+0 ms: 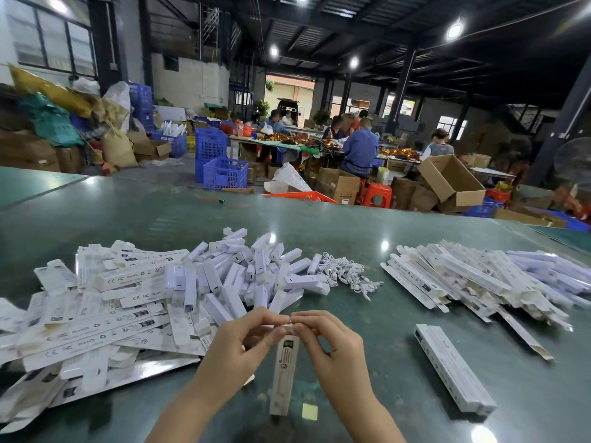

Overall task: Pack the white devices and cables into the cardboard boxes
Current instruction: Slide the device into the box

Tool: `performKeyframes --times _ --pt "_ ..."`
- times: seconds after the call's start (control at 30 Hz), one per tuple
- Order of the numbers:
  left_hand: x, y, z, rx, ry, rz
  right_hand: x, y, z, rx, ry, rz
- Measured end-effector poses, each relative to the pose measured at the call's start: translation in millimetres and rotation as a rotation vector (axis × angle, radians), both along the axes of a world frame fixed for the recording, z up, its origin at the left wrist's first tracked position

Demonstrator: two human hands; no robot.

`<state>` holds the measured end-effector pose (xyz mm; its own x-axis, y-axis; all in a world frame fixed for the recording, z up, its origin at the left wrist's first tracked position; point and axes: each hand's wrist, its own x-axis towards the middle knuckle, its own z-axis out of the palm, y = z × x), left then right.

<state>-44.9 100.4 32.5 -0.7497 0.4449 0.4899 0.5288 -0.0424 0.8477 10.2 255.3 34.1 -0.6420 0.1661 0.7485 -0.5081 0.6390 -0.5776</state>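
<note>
A narrow cardboard box (284, 375) stands upright on the green table between my hands. My left hand (246, 340) and my right hand (329, 343) both pinch its top end flap with fingertips. Behind them lies a heap of white devices (252, 276). A tangle of white cables (348, 273) lies just right of that heap. Flat unfolded boxes (96, 314) spread over the left of the table. One finished box (454, 369) lies flat to my right.
A pile of long packed boxes (486, 279) fills the right of the green table (160, 219). A small pale paper scrap (309, 411) lies near the front edge. Beyond the table are blue crates (224, 171), cardboard cartons (451, 180) and several seated people at another bench.
</note>
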Motion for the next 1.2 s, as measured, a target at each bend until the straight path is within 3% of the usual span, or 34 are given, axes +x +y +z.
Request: performKeyframes --times 0.53,0.77,1.2 --pt "-4 -1 -5 -0.007 0.085 0.037 4 -4 3 0.019 -0.056 0.006" --pt "-3 2 -5 -0.012 0.118 0.076 5 0 10 -0.089 -0.243 -0.003" --pt "-4 1 -7 0.009 0.15 0.069 10 -6 18 -0.132 -0.304 -0.012"
